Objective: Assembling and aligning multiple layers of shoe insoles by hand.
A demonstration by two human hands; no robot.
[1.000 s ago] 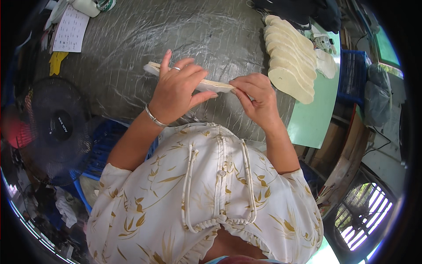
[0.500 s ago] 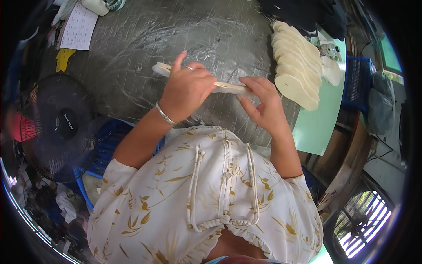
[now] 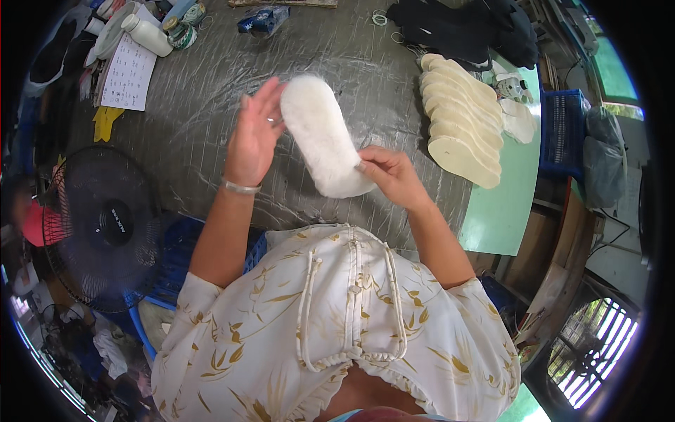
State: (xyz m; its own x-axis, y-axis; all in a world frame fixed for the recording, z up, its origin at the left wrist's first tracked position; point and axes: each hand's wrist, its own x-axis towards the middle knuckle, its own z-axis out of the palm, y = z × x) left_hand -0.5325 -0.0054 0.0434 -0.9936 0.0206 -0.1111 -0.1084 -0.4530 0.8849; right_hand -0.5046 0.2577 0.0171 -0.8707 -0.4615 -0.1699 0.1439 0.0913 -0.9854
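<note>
A white fluffy insole [image 3: 320,133] is held up over the table, its broad face turned toward me and tilted. My right hand [image 3: 394,176] pinches its lower right edge between thumb and fingers. Beside its upper left edge is my left hand [image 3: 254,137], palm toward the insole and fingers stretched out, a little blurred. Those fingertips come close to the insole's edge; whether they touch it I cannot tell. To the right, a row of overlapping cream insoles [image 3: 460,119] lies fanned out.
The table [image 3: 204,162] has a clear plastic cover. A green board [image 3: 496,218] lies at the right, with black cloth [image 3: 457,28] behind. A white bottle [image 3: 146,35] and written sheet [image 3: 129,74] sit far left. A black fan [image 3: 102,228] stands left, near a blue crate [image 3: 179,257].
The insole has turned from edge-on to face-on. My left hand has let go and opened at its left; my right hand has moved lower and left, still pinching it.
</note>
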